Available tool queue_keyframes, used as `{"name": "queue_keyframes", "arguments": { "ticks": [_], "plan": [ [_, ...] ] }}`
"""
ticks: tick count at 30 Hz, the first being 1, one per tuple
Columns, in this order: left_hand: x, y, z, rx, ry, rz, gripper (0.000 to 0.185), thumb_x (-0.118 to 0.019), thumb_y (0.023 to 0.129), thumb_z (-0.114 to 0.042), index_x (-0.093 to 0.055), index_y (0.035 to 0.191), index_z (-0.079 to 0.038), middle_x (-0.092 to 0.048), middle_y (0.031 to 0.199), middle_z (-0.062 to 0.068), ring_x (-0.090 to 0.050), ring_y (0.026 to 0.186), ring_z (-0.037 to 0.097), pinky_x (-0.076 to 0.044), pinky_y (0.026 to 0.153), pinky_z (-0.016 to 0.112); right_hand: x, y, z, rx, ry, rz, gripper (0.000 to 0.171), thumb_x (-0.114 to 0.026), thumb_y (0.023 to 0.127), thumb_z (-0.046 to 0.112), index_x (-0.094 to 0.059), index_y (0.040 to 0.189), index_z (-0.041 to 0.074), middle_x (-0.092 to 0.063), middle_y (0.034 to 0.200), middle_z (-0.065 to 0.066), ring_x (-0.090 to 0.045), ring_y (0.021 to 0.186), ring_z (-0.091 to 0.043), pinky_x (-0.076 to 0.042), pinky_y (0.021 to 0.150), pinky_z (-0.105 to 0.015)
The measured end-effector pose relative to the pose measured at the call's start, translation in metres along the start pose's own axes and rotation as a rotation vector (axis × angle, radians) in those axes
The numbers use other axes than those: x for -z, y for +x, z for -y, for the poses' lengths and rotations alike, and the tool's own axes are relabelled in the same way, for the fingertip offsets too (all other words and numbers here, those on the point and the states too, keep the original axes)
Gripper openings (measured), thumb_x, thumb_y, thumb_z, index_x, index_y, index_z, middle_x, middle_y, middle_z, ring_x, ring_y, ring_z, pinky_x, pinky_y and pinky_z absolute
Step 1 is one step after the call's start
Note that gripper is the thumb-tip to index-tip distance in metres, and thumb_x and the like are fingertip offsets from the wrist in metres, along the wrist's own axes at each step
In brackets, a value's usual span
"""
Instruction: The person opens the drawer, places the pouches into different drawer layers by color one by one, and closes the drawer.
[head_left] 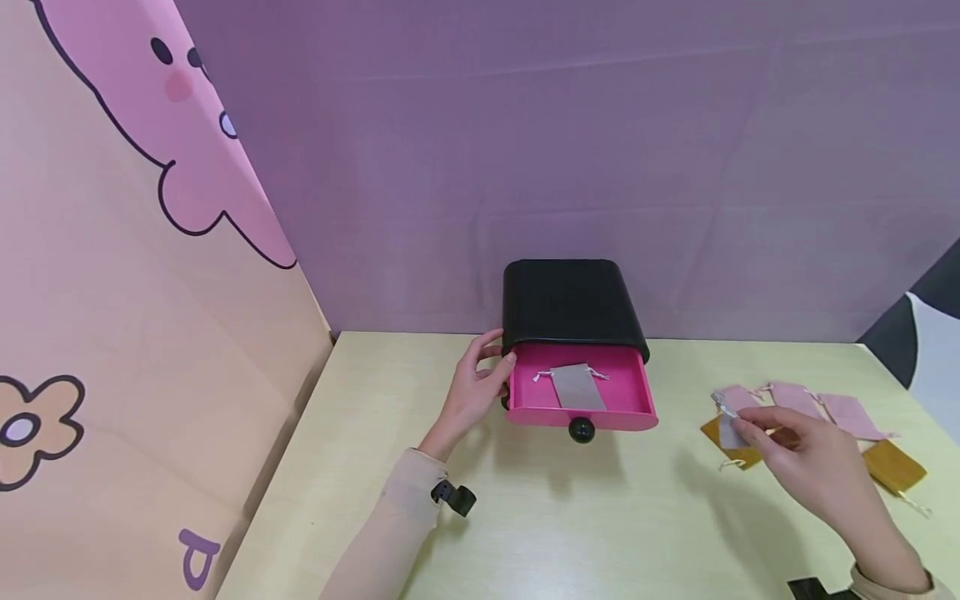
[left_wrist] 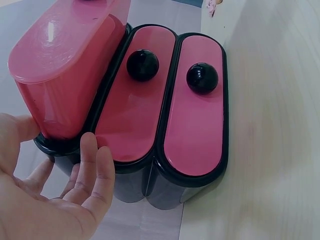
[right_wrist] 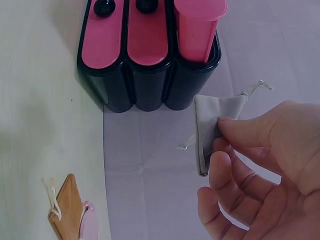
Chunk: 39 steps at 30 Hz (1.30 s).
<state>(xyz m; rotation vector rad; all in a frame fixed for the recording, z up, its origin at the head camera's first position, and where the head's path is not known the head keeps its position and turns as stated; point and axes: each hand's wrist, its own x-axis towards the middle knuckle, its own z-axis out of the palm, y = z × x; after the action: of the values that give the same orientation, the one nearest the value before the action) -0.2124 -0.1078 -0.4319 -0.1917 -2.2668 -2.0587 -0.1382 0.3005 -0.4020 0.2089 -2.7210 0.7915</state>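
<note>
A small drawer cabinet with a black shell stands at the table's back, its top pink drawer pulled out. Inside that drawer lies a grey drawstring pouch. My left hand rests against the cabinet's left side, thumb at the drawer's edge, fingers loosely bent. With thumb and fingers, my right hand pinches another grey drawstring pouch, held up above the pouches on the right. Two lower drawers with round black knobs appear closed in the left wrist view.
Pink pouches and mustard-yellow pouches lie on the right part of the table; my right hand partly hides them. A purple backdrop hangs behind the table, and a patterned panel borders its left side.
</note>
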Motion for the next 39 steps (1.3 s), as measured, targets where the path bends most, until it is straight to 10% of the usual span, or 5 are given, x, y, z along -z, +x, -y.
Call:
{"name": "queue_keyframes", "arguments": {
  "ticks": [39],
  "plan": [
    [0.001, -0.002, 0.0, 0.005, 0.005, 0.004, 0.053, -0.065, 0.106, -0.026, -0.05, 0.157, -0.021, -0.058, 0.142, 0.019, -0.07, 0.087, 0.018, -0.063, 0.091, 0.058, -0.007, 0.021, 0.041, 0.141, 0.076, -0.083, 0.016, -0.087, 0.087, 0.008, -0.083, 0.103, 0.005, -0.079, 0.084, -0.012, -0.055, 0.064, 0.01, -0.043, 0.051, -0.016]
  ]
}}
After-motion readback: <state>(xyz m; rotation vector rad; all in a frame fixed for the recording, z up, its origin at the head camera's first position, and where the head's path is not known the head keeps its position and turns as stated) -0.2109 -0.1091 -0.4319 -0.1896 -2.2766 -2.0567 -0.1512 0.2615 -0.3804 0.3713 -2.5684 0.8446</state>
